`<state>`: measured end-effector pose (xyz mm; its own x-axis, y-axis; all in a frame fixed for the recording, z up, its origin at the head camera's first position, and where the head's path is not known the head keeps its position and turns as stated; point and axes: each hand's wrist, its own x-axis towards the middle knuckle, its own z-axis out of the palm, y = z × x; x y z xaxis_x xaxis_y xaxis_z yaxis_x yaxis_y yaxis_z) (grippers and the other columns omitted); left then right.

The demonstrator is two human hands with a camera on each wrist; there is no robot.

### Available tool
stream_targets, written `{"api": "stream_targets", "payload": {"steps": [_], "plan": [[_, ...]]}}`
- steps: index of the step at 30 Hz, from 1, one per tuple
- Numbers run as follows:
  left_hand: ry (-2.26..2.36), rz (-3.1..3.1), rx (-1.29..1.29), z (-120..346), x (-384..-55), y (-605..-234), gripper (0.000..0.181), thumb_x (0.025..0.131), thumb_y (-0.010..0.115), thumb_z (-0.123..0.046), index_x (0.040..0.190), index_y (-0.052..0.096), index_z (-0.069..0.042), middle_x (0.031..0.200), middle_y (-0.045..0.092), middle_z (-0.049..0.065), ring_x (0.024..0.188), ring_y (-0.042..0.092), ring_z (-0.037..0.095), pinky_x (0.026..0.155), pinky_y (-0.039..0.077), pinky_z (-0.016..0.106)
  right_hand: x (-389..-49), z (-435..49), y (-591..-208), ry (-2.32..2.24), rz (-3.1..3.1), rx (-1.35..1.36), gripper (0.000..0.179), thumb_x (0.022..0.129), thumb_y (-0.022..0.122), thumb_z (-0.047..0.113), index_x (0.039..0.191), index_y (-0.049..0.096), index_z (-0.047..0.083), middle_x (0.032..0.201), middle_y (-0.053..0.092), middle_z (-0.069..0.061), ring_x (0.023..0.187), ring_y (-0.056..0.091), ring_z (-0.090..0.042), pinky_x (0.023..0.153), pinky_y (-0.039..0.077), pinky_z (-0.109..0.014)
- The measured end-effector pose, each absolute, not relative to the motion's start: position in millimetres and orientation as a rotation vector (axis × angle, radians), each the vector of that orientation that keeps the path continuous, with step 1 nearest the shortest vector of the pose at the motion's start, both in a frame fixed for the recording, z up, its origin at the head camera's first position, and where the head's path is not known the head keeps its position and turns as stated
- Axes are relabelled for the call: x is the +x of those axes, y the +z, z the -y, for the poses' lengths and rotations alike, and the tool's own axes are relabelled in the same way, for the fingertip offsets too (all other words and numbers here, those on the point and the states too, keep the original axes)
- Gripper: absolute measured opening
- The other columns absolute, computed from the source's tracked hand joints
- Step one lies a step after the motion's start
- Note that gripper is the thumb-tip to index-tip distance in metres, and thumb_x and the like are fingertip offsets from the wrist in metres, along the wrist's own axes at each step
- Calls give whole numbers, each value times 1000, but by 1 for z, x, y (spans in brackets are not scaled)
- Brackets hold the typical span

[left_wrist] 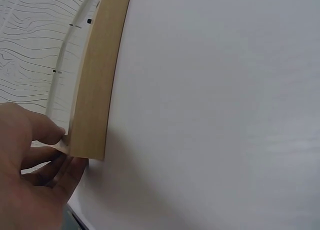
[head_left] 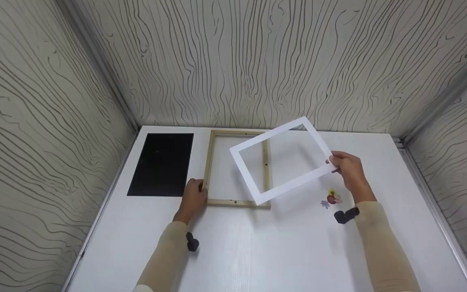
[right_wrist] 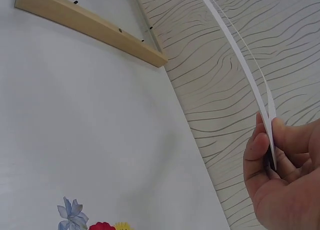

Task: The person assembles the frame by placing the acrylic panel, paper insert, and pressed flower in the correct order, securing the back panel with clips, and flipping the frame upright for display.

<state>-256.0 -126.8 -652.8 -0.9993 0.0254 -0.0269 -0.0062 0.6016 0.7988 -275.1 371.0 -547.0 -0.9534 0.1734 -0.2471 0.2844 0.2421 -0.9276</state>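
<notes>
A light wooden picture frame (head_left: 209, 162) lies on the white table. My left hand (head_left: 195, 196) is at its lower left corner; in the left wrist view, thumb and fingers (left_wrist: 71, 177) grip the end of the wooden side (left_wrist: 95, 84). Above the table, my right hand (head_left: 349, 168) holds a white rectangular picture mat (head_left: 290, 184) by one corner, tilted and partly over the frame's right side. Seen edge-on in the right wrist view, the mat (right_wrist: 245, 64) is pinched between thumb and fingers (right_wrist: 257, 150).
A black rectangular panel (head_left: 162, 164) lies left of the frame. Small pressed-looking flowers, including a red flower (head_left: 331, 199), a yellow flower (head_left: 331, 192) and a bluish flower (right_wrist: 72, 214), lie below my right hand. Wood-grain-patterned walls (head_left: 233, 61) enclose the table's back and sides.
</notes>
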Motion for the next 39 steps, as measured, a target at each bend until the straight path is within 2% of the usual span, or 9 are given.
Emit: {"api": "stream_targets", "payload": {"steps": [6, 13, 21, 29, 39], "plan": [[1375, -2796, 1, 125, -257, -655, 37, 104, 59, -7, 136, 63, 12, 114, 62, 16, 103, 60, 25, 98, 56, 47, -280, -360, -539, -1807, -2415, 421, 50, 113, 50, 26, 157, 50, 2, 145, 59, -18, 110, 62, -8, 92, 53, -20], [1380, -2790, -10, 124, -256, -654, 36, 104, 60, -7, 134, 64, 11, 113, 62, 16, 102, 59, 25, 97, 55, 47, -284, -350, -536, -1808, -2427, 388, 46, 112, 53, 24, 152, 56, 1, 124, 67, -3, 108, 62, -10, 92, 52, -22], [1396, -2775, -38, 126, -256, -651, 35, 107, 56, -10, 136, 63, 9, 116, 63, 15, 106, 60, 25, 101, 55, 46, -288, -341, -534, -1807, -2399, 393, 46, 112, 52, 22, 153, 54, 1, 140, 61, -17, 109, 62, -11, 94, 52, -23], [1508, -2836, -70, 130, -260, -641, 33, 110, 51, -11, 134, 65, 7, 121, 69, 21, 112, 66, 32, 100, 56, 51, -291, -335, -535, -1800, -2397, 388, 44, 111, 53, 19, 151, 56, 0, 121, 67, -2, 105, 63, -9, 91, 52, -22], [1847, -2669, -63, 124, -267, -612, 33, 115, 47, -16, 130, 67, 5, 118, 74, 21, 111, 71, 34, 98, 60, 48, -293, -329, -538, -1764, -2392, 403, 43, 112, 52, 20, 151, 57, 3, 140, 63, -17, 113, 62, -15, 99, 48, -29]]}}
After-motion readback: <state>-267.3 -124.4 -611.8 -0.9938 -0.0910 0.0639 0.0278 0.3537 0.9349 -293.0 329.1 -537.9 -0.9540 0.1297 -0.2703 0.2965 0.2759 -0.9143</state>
